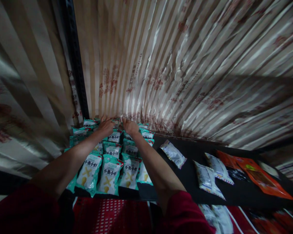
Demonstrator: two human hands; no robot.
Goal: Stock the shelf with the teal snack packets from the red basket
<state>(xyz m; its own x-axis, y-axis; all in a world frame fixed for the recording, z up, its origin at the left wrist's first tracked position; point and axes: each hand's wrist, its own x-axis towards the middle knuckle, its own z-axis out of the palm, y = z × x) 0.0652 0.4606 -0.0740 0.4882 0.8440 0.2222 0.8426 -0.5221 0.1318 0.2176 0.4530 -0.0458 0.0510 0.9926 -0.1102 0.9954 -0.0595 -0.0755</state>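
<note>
Rows of teal-and-white snack bags stand upright on a black shelf. Both my arms reach over them to the back row. There my left hand and my right hand are close together, either side of a small snack bag. The fingers of both hands look bent in on its edges, though the fingertips are partly hidden. Below my hands, more of the same bags face me, with a yellow snack picture on the front.
Striped, creased sheeting hangs right behind the bags. To the right lie a white snack packet, two more white packets and an orange bag. A red crate sits below the shelf edge; a dark post rises at left.
</note>
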